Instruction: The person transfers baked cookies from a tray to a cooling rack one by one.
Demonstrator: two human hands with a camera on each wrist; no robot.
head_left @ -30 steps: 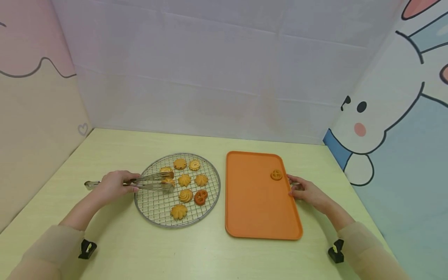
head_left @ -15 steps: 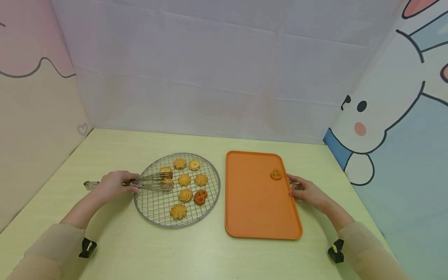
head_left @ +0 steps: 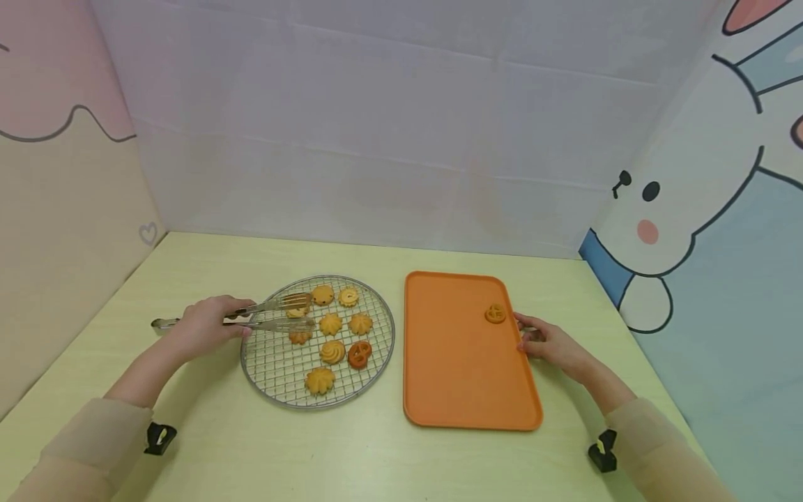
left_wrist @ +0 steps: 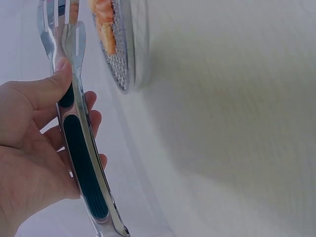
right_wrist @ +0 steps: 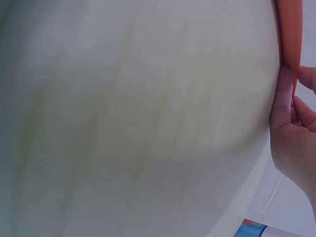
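- Looking down from the head view, I see my left hand [head_left: 203, 326] wrapped around the metal tongs [head_left: 263, 314], thumb pressed on the dark grip pad in the left wrist view.
- The tongs' long axis runs left to right, tips out over the round wire rack [head_left: 274, 382]; the slotted tips pinch a cookie [head_left: 297, 311] and hold it just above the rack's upper-left part.
- From that grip the orange tray [head_left: 458, 376] lies to the right, past the rack's far rim, well apart from the tips.
- My right hand [head_left: 552, 345] is the nearer one to the tray: its fingers rest bent against the tray's right edge, gripping the rim lightly.
- One pretzel-shaped cookie [head_left: 495, 313] already lies on the tray near that edge; seven more cookies sit on the rack.
- I can read no brand, label or writing; the walls show only a cartoon rabbit [head_left: 665, 209] and a small heart outline.
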